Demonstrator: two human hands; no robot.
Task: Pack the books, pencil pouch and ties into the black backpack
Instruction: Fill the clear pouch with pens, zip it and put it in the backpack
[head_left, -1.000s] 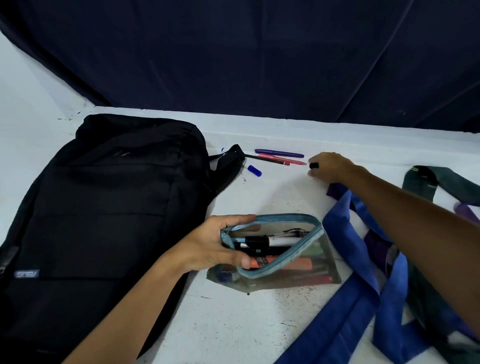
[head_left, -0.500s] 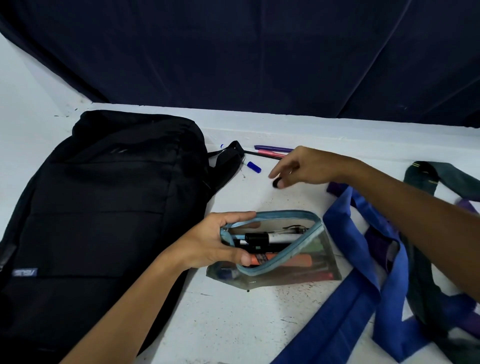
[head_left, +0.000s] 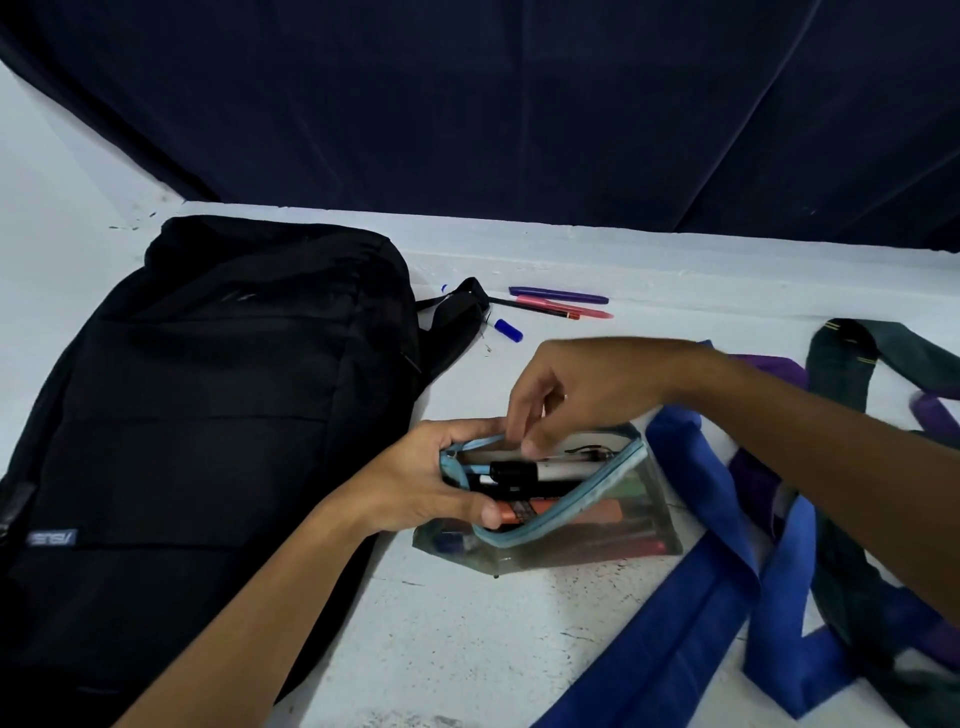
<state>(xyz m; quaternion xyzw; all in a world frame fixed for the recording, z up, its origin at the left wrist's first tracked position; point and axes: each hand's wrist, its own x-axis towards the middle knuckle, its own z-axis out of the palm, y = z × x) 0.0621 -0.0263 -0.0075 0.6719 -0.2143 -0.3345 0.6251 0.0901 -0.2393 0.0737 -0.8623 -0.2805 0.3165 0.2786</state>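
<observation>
Pencil pouch (head_left: 561, 512), open on the tabletop (head_left: 467, 639) beside the black backpack (head_left: 208, 426): my left hand (head_left: 436, 483) gripped its mouth, my right hand (head_left: 566, 395) pinched at the rim, contents unseen; a slackened hold risked spilling markers.

Makeshift recording set-up, scuffed white worktop (head_left: 467, 649), dark navy cloth backdrop (head_left: 519, 104) hung behind it, bare white wall (head_left: 47, 171) at left

A single wide-angle camera sat on the person's head, facing forward and down. It looked closely over the white table (head_left: 441, 623), with a dark curtain (head_left: 519, 104) beyond the far edge.
</observation>
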